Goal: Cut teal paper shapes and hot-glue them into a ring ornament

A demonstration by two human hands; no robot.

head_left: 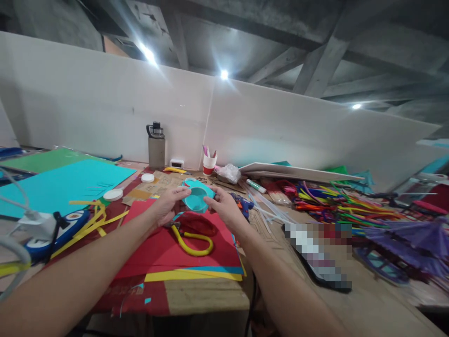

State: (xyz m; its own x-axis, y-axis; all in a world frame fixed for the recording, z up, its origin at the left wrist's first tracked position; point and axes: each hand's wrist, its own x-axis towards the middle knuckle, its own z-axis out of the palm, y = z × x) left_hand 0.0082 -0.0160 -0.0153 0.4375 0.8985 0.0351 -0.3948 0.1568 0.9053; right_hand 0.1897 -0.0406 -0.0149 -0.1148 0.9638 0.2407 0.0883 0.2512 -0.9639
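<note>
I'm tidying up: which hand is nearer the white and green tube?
Right. The right hand is apart from the tube, on its left; the left hand is farther left.

White partition wall (105, 103), one; I see a seam (209, 112) near mid-frame and a top edge sloping down rightward. Grey concrete ceiling (266, 51) with beams (321, 70), upper frame. Bright lights (224, 74), three, upper left to right. Brown-surfaced table (382, 304), lower frame.
</note>
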